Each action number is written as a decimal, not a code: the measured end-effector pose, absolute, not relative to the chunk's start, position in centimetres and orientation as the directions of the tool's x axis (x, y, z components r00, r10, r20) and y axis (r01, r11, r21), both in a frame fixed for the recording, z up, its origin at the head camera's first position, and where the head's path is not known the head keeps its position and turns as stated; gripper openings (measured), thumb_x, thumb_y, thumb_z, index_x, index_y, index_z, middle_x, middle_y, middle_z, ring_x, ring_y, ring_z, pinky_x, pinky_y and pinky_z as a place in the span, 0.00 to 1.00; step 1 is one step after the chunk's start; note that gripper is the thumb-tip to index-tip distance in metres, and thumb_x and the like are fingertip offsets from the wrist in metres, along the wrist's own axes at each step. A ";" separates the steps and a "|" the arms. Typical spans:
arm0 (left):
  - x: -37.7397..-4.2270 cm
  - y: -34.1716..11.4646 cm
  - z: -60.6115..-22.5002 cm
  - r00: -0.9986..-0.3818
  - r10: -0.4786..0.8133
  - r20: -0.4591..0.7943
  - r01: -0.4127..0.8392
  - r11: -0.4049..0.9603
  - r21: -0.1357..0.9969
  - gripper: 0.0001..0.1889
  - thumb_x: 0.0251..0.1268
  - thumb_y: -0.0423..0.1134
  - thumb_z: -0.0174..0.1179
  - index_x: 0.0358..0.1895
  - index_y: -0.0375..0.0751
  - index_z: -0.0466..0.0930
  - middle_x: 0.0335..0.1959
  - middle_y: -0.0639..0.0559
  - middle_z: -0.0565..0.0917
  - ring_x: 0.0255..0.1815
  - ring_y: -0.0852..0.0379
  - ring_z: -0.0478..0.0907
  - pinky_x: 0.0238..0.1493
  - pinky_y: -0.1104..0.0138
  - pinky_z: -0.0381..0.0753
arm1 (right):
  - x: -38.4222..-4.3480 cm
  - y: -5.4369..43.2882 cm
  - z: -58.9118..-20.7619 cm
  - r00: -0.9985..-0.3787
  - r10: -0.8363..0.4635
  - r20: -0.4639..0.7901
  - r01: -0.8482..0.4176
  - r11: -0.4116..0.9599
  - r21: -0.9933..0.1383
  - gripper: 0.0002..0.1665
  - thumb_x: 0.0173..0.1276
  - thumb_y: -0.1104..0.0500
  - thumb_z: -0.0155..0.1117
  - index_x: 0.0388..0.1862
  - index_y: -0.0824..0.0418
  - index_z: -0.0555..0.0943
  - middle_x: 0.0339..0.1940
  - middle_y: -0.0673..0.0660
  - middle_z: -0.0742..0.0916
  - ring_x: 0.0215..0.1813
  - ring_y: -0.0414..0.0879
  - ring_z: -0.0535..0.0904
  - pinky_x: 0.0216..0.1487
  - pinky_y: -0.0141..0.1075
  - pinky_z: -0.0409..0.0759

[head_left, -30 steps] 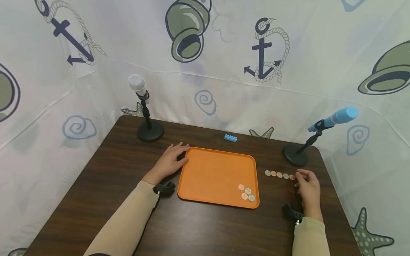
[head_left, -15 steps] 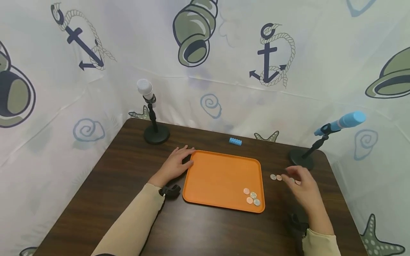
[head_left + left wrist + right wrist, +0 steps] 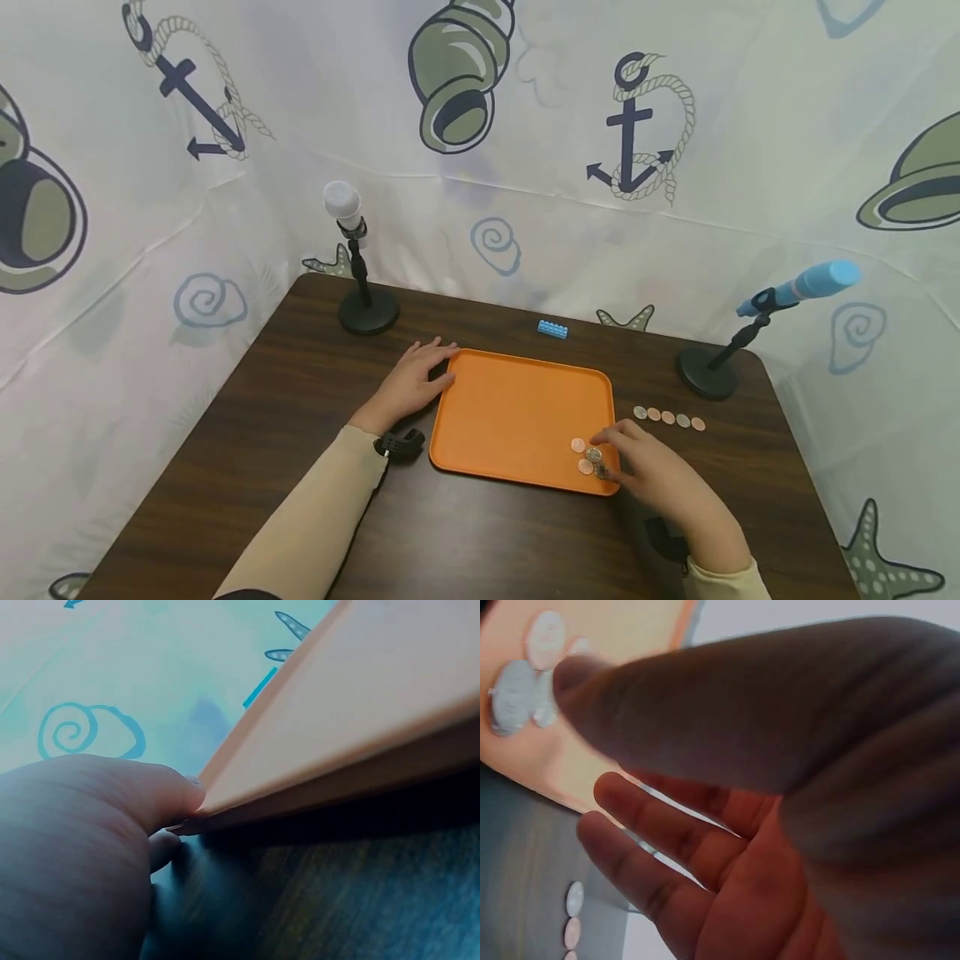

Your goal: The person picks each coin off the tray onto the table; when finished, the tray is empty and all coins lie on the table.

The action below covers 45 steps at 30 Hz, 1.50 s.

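An orange tray (image 3: pixel 517 408) lies on the table, with several copper and silver coins (image 3: pixel 585 467) near its front right corner. My right hand (image 3: pixel 656 475) is over that corner, thumb and forefinger apart beside the silver coins. In the right wrist view, the thumb partly covers the tray coins (image 3: pixel 514 697), and the other fingers are loosely bent with nothing held. A row of coins (image 3: pixel 668 417) lies on the table to the right of the tray. My left hand (image 3: pixel 405 387) rests at the tray's left edge, its fingers extended and its thumb touching the rim.
A white microphone (image 3: pixel 343 204) on a black stand is at the back left. A blue microphone (image 3: pixel 802 285) on another stand is at the back right. Behind the tray lies a blue toy brick (image 3: pixel 552 329). A patterned curtain (image 3: pixel 555 250) hangs behind the table.
My right hand has moved left from the far end of the coin row, across the row, to the coins in the tray. The left hand stays at the tray's edge.
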<state>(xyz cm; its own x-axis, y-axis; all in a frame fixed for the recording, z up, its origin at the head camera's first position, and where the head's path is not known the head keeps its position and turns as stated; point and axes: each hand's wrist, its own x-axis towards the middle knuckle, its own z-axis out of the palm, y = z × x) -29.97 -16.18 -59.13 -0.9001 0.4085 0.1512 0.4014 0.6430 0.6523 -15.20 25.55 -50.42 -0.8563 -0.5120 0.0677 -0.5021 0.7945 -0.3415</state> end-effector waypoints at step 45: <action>-30.2 -16.5 -59.8 -0.896 0.411 0.168 0.416 0.647 0.639 0.31 0.83 0.48 0.64 0.83 0.47 0.72 0.84 0.48 0.73 0.90 0.43 0.59 0.93 0.42 0.44 | -15.8 27.6 -55.7 -0.878 -0.243 0.413 -0.450 0.715 -0.535 0.20 0.58 0.76 0.81 0.45 0.58 0.90 0.38 0.46 0.86 0.39 0.33 0.81 0.41 0.18 0.82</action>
<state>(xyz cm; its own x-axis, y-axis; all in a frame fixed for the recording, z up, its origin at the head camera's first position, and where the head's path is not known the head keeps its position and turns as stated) -30.19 -16.47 -59.77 -0.8961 0.4109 0.1679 0.4162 0.6465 0.6393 -15.78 27.56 -55.71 -0.8777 -0.2434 0.4127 -0.4500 0.7147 -0.5354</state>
